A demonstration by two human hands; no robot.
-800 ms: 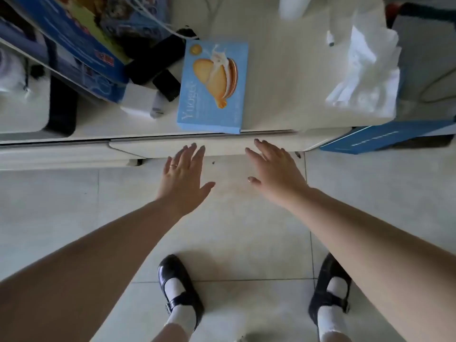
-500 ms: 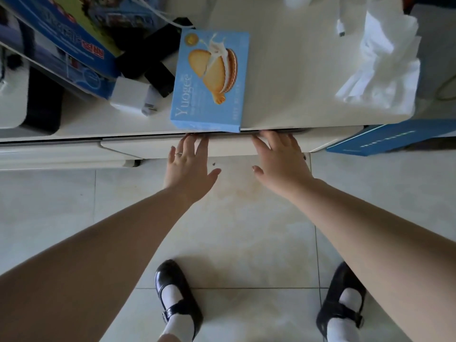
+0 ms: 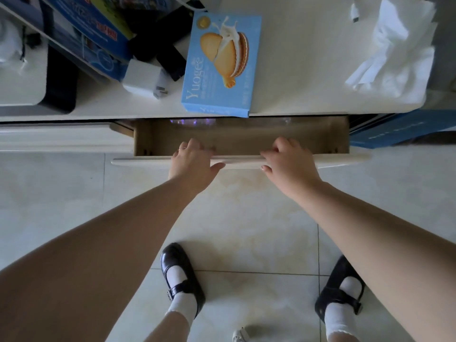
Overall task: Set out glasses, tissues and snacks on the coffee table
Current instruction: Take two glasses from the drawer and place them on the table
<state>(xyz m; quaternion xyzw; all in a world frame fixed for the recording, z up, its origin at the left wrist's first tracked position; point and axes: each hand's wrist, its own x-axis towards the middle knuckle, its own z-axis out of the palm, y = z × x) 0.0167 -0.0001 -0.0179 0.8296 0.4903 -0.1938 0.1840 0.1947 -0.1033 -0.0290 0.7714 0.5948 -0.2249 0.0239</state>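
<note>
Drawer partly open under the tabletop, snacks and tissues out, no glasses to be seen.

The person is standing over the coffee table with the left hand (image 3: 195, 160) and the right hand (image 3: 290, 160) both gripping the front panel of the drawer (image 3: 340, 160); the fingers (image 3: 280, 147) are curling over its top edge into the opening, thumbs lying along the outside. The blue biscuit box (image 3: 219, 67) is lying flat on the tabletop (image 3: 301, 70), its near end at the edge just above the drawer, and the loose white tissues (image 3: 394, 58) are sitting well apart at the right end. Inside the drawer something shiny and clear, (image 3: 187, 122) is glinting at the back, too hidden to name. I judge snacks and tissues as placed and the glasses as the part left.
</note>
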